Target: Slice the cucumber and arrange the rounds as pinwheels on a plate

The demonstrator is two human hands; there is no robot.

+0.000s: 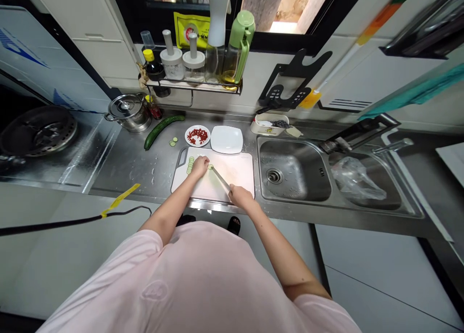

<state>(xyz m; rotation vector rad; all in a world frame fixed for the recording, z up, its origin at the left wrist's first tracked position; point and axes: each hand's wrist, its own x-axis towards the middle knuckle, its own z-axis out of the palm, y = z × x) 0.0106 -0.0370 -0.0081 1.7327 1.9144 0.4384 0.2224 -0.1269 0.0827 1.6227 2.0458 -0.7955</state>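
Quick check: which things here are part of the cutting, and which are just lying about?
In use: left hand steadying sliced cucumber; right hand gripping kitchen knife; white cutting board.
Lying about: steel stockpot; plastic bag in the sink.

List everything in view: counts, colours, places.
steel pot: 1, silver, far left
cucumber: 1, dark green, behind board
cucumber slices: several, pale green, on board
cutting board: 1, white, counter front
kitchen knife: 1, silver, right hand
round plate: 1, white, holding red chili
square plate: 1, white, beside it
sink: 1, steel, right of board
plastic bag: 1, clear, in sink
green bottle: 1, green, back shelf
left hand: 1, on board
right hand: 1, gripping knife
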